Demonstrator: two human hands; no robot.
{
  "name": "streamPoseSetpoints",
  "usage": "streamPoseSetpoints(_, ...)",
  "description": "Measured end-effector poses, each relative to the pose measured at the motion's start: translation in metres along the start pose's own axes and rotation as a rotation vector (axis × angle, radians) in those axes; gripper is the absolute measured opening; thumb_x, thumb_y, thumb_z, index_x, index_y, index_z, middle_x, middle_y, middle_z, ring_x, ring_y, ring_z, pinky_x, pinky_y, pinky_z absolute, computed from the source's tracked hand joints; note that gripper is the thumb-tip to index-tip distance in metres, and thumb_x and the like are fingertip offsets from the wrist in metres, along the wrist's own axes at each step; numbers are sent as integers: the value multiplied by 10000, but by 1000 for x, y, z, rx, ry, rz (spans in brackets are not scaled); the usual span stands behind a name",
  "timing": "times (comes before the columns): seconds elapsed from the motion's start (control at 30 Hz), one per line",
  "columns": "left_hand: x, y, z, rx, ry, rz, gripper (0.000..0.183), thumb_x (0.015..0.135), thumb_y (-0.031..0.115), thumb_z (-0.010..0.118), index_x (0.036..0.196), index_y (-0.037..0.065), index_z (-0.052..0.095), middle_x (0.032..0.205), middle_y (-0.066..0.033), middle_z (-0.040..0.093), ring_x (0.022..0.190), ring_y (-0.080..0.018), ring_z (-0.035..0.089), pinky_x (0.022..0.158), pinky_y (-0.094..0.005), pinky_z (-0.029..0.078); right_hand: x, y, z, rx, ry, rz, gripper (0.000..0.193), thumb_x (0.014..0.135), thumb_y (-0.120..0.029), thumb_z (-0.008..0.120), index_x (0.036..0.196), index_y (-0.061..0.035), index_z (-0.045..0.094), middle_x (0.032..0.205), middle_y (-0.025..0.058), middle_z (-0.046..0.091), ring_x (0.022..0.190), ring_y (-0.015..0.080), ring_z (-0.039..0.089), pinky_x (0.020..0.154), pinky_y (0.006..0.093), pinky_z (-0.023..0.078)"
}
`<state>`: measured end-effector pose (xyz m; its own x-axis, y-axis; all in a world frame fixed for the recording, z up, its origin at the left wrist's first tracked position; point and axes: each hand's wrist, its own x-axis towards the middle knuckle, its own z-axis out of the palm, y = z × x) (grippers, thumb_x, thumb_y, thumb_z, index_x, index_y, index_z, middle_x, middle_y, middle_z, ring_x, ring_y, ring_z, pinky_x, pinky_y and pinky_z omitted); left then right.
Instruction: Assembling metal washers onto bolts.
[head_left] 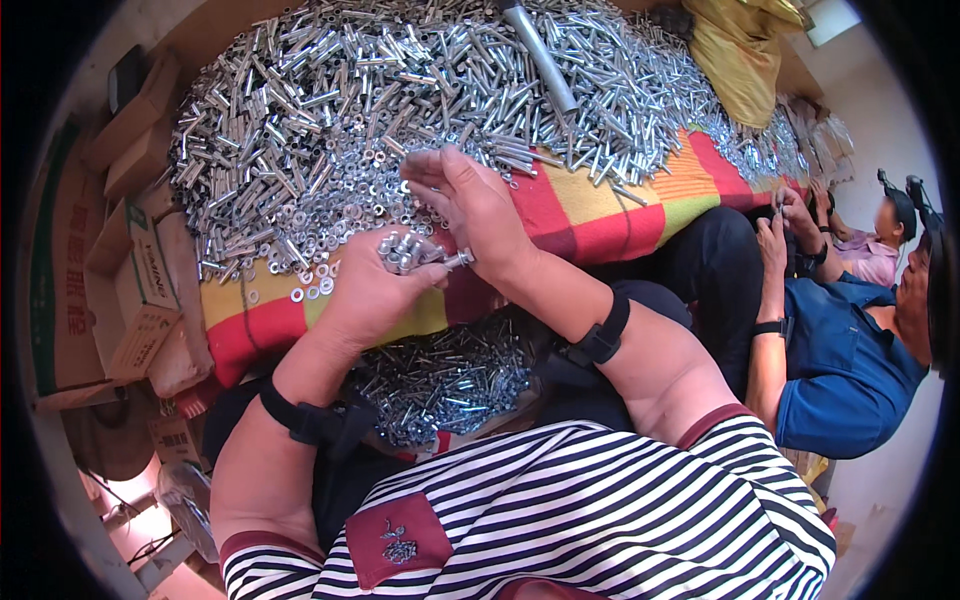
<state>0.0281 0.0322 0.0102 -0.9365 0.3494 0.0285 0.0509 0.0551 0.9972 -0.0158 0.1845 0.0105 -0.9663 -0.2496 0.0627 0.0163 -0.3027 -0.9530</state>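
Observation:
My left hand [365,285] is cupped around a cluster of shiny metal bolts [403,252], their round ends facing up. One bolt [458,260] sticks out past the thumb tip toward the other palm. Just beside it, my right hand [478,210] is raised with its fingers stretched out and the palm turned to the left hand. I see nothing gripped in it, though part of the palm is hidden. Behind both hands lie loose washers and nuts [370,205], at the near edge of a large heap of metal bolts and sleeves [400,80].
A checked cloth [600,225] covers the table under the heap, with a metal tube [545,65] on top. Below the edge sits a container of bolts [445,385]. Open cartons [145,290] stand left; a yellow bag [740,50] lies far right. A co-worker in blue [840,350] sits close at right.

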Motion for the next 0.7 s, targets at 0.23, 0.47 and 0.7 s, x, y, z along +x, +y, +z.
streamPoseSetpoints(0.23, 1, 0, -44, -329, 297, -279, 149, 785, 56, 712, 897, 7, 627, 731, -54, 659, 536, -70, 541, 460, -203, 399, -53, -27, 25, 112, -89, -132, 476, 1007, -295, 406, 1290, 86, 438, 1316, 184, 481, 1265, 248, 435, 1113, 378, 276)
streamPoseSetpoints(0.47, -23, 7, -38, -233, -109, -535, 230, 764, 40, 700, 958, 4, 581, 871, -150, 683, 574, -96, 556, 426, -192, 391, -22, -16, -23, -1165, -13, -496, 79, 756, -50, 670, 816, -41, 619, 832, 121, 585, 711, 293, 597, 643, 358, 494)
streamPoseSetpoints(0.7, -13, 13, -50, -602, 79, -662, 221, 911, 134, 512, 1008, -64, 524, 990, -248, 667, 757, -208, 697, 377, -168, 391, -19, -6, -15, -1609, -139, -451, 53, 753, -50, 564, 793, -22, 586, 789, 131, 575, 770, 313, 617, 665, 388, 512)
